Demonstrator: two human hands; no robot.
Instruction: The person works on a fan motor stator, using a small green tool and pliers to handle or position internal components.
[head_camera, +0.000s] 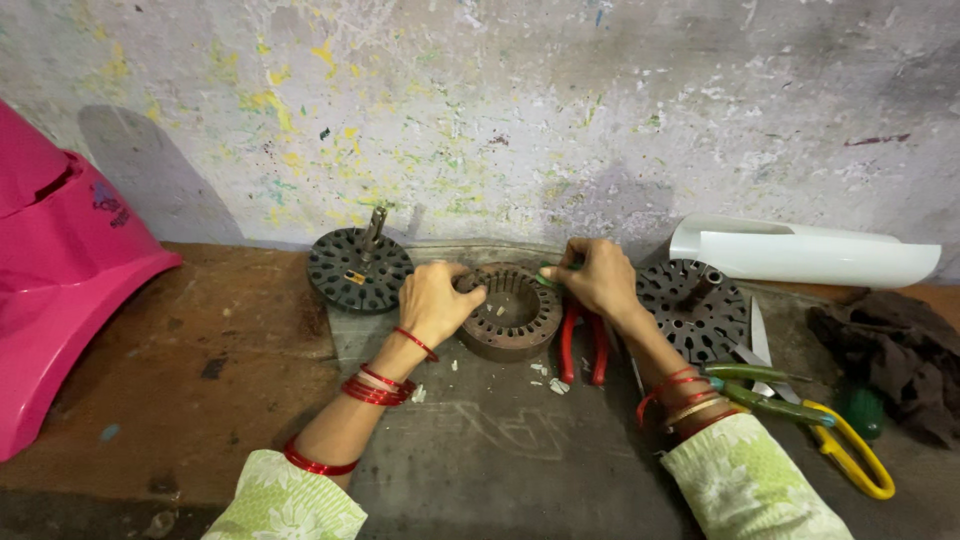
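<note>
I steady the rusty slotted ring (510, 310) at the table's (480, 450) middle, left hand (437, 300) fingers clamped on its rim. My right hand (600, 275) pinches a green strip (548, 280); best feed it squarely into a slot.

One camera only, worn on the head, looks forward and steeply down from just above the desk (200, 340), close enough that both forearms enter from the bottom edge. It faces a paint-flecked wall (520, 110), which fills the upper half; the desk fills the lower half
</note>
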